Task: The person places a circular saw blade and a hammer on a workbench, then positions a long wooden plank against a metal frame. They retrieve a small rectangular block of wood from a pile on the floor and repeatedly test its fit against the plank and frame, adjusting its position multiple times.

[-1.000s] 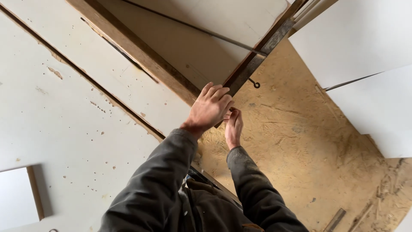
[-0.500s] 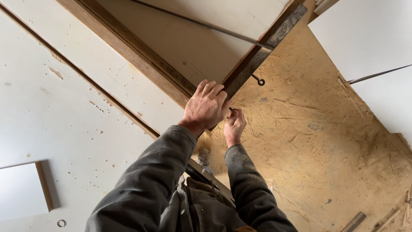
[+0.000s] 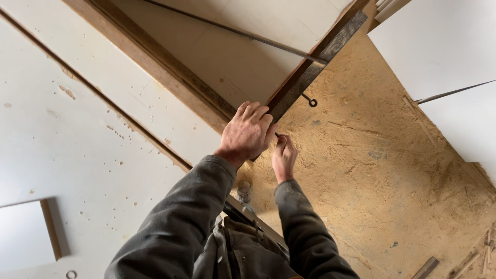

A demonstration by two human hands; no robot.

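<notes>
Dark metal bar [image 3: 315,67] unchanged; both hands stay put.

Sawdust-strewn chipboard floor [image 3: 392,170] fills the right half, pale brown and gritty. To the left, a big white panel [image 3: 67,150] lies flat, speckled with small chips and spots. A wooden batten [image 3: 155,62] runs diagonally along its upper edge. Beyond that sits another white sheet [image 3: 243,57], with a thin dark rod [image 3: 232,31] crossing it. Top right, more white boards [image 3: 439,46] overlap the floor. Bottom left, a small white offcut [image 3: 23,235] with a wood-coloured edge rests on the panel. A little black hook [image 3: 310,101] lies on the floor.
</notes>
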